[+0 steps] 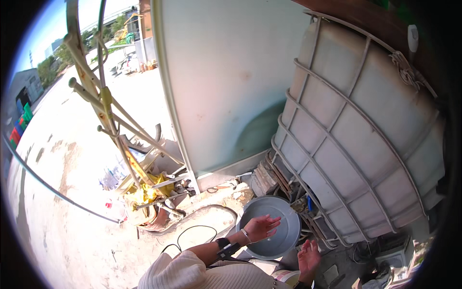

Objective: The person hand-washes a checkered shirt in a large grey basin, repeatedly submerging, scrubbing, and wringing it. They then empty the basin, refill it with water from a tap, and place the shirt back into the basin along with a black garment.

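Observation:
A round grey plastic basin (285, 242) lies on the ground before me. Over its left part my left hand (260, 228) is raised, fingers apart and holding nothing; a bracelet and dark bands circle that wrist and forearm. To the right of the basin, my right hand (309, 255) is lifted with its fingers spread and nothing in it. Below this hand, a light-coloured bucket (288, 276) is partly hidden by my shirt and arm.
A large caged plastic tank (361, 133) stands at right, beside a pale upright panel (231, 83). Metal poles (108, 108) lean at left above yellow plastic sheeting (144, 193) and scrap. A thin black cable (196, 227) loops on the ground. Stacked boards (265, 178) lie behind the basin.

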A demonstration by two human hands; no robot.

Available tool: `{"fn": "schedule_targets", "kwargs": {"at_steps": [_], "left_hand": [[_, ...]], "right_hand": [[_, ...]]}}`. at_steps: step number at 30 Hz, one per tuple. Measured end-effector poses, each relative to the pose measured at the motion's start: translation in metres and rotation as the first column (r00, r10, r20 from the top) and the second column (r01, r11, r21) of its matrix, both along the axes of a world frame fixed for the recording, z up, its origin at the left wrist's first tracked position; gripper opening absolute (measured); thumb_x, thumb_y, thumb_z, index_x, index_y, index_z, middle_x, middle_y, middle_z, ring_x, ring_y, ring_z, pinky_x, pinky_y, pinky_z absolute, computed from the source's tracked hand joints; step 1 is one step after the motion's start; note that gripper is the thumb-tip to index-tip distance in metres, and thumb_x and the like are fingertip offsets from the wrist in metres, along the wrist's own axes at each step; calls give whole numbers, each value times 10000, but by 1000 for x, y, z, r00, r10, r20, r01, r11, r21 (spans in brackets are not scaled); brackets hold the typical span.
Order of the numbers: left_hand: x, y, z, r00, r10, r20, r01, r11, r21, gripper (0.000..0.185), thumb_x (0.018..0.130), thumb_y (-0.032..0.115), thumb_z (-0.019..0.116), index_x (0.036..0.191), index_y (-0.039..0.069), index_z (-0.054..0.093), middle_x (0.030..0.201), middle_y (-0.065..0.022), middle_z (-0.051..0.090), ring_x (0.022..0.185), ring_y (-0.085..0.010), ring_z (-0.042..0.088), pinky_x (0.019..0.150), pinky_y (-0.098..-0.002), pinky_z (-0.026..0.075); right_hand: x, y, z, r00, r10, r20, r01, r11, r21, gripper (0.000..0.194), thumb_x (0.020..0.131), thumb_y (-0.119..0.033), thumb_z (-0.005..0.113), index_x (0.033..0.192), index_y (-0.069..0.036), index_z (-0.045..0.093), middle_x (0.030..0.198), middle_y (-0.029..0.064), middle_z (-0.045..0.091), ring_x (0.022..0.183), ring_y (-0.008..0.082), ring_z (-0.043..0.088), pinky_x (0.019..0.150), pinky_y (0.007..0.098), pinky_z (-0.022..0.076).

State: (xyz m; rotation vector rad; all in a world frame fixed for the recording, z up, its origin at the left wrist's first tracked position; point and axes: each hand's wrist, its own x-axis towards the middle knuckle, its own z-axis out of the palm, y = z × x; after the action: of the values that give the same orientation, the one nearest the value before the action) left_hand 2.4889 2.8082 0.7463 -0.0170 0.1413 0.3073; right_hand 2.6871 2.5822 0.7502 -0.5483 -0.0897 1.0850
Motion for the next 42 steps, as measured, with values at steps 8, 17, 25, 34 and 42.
{"fn": "schedule_targets", "kwargs": {"at_steps": [8,17,25,34,42], "left_hand": [[-20,-15,1,995,9,-95,-9,1000,-6,148,894,219,595,808,100,576,1344,-16,510,1260,-166,438,951,-349,409],[-31,-14,-5,996,68,-51,-59,986,159,384,900,233,572,1265,148,486,1384,52,464,1265,-156,423,996,-360,354],[-22,-16,4,1000,14,-7,-13,996,94,519,905,214,546,1395,148,387,1433,-3,404,1282,-205,413,976,-392,381],[-20,-16,13,987,-47,-152,63,993,96,486,912,216,541,1375,141,412,1398,-27,448,1241,-178,447,952,-352,395],[-14,-11,13,998,-40,-43,45,992,116,512,905,238,552,1383,133,402,1409,-35,436,1249,-186,450,979,-352,394]], "right_hand": [[22,34,-20,968,251,-28,-247,963,109,346,980,-230,444,1280,-62,482,1278,159,523,1123,267,541,807,381,525],[10,58,-4,934,340,106,-352,928,126,345,962,-260,477,1249,-71,505,1257,124,548,1098,245,551,763,386,525],[9,39,11,980,174,102,-174,985,-7,358,962,-265,472,1260,-69,489,1264,114,534,1103,224,532,768,353,505],[2,32,11,975,204,83,-217,957,192,371,955,-248,465,1270,-54,490,1300,136,495,1171,248,499,823,381,522],[3,30,13,975,172,137,-191,972,139,352,945,-246,490,1245,-64,487,1293,106,505,1156,238,484,815,351,475]]}}
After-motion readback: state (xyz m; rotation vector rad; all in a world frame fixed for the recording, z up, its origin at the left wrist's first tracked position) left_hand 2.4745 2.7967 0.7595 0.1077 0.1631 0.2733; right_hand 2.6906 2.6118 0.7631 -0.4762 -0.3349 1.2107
